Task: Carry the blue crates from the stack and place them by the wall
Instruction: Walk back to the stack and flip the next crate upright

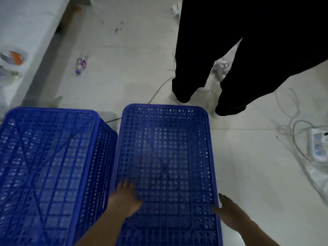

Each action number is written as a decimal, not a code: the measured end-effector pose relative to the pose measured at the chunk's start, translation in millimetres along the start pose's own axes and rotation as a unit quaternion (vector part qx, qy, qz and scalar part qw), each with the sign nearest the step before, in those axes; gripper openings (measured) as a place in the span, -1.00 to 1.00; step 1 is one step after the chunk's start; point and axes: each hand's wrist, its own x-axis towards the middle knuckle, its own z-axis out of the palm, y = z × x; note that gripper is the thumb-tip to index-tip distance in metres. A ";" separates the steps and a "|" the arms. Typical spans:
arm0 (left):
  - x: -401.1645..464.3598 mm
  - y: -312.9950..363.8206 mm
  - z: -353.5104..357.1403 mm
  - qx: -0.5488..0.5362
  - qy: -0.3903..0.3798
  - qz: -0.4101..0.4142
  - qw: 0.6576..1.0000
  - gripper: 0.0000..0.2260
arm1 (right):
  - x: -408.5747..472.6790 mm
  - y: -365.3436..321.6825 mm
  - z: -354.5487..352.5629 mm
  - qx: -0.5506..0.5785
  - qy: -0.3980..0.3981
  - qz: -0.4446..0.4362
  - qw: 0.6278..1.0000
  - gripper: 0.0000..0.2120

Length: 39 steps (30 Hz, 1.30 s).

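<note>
Two blue perforated crates stand side by side on the pale tiled floor. The left crate is upside down with its ribbed base facing up. The right crate lies between my hands. My left hand rests flat, fingers spread, near that crate's left edge. At its right rim is my right hand, fingers extended along the outside. Neither hand is closed around the crate.
A person in black trousers stands just beyond the right crate. White cables and a power strip lie on the floor at right. A plastic bottle lies on the floor; a white counter holding bowls runs along the left.
</note>
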 end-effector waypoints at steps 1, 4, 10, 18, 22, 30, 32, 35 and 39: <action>12.9 0.1 13.0 -0.001 0.001 -0.002 1.000 -0.31 | 14.4 2.9 9.1 0.022 -0.003 -0.002 1.000 -0.48; 44.5 3.4 45.5 -0.020 0.023 -0.008 0.999 -0.32 | 75.1 26.7 37.7 0.109 0.032 0.017 0.993 -0.51; 60.9 11.4 74.8 -0.072 0.088 -0.031 0.993 -0.29 | 94.4 15.1 52.2 0.234 0.140 0.044 0.961 -0.81; 50.5 18.7 60.9 -0.185 0.090 -0.067 0.976 -0.33 | 84.5 13.9 47.1 0.229 0.140 0.062 0.961 -0.74; 44.4 25.7 53.4 -0.241 0.060 -0.085 0.965 -0.29 | 71.8 11.3 44.5 0.205 0.146 0.071 0.965 -0.67; 25.2 43.2 32.1 -0.376 -0.068 -0.049 0.923 -0.20 | 15.2 7.8 29.4 0.243 0.233 0.045 0.941 -0.73; 19.4 45.5 21.6 -0.427 -0.090 -0.034 0.899 -0.14 | -1.1 4.1 20.0 0.222 0.255 0.038 0.940 -0.74; 6.4 52.4 10.5 -0.479 -0.089 0.023 0.873 -0.24 | -21.0 -2.4 6.9 0.195 0.291 0.026 0.936 -0.72; -14.5 67.0 2.3 -0.461 -0.105 0.081 0.878 -0.30 | -46.2 -16.4 1.4 0.186 0.325 0.011 0.927 -0.66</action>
